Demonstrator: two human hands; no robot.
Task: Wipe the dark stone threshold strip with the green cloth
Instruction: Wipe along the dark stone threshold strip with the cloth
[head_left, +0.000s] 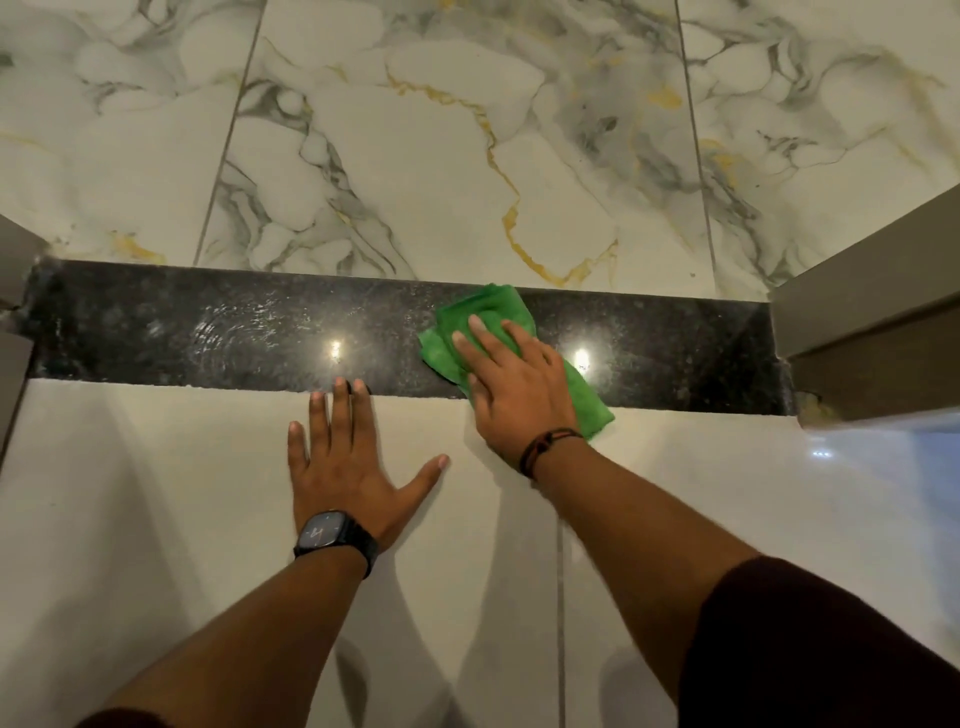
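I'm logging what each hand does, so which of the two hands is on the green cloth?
The right hand, with the cord bracelet, presses flat on the green cloth. The left hand, with the watch, rests on pale tile.

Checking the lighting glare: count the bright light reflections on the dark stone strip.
2: one reflection left of the green cloth, one right of it; more may hide under it.

Light: dim and warm, from lamps overhead.
Glare: two bright lamp spots on the dark strip, centre and right of centre; a bluish sheen at right edge on the floor.
Shadows: soft, several, fanning from both arms toward the bottom.
Blur: right hand slightly smeared; the rest is fairly sharp.
Distortion: wide-angle bowing at the edges.
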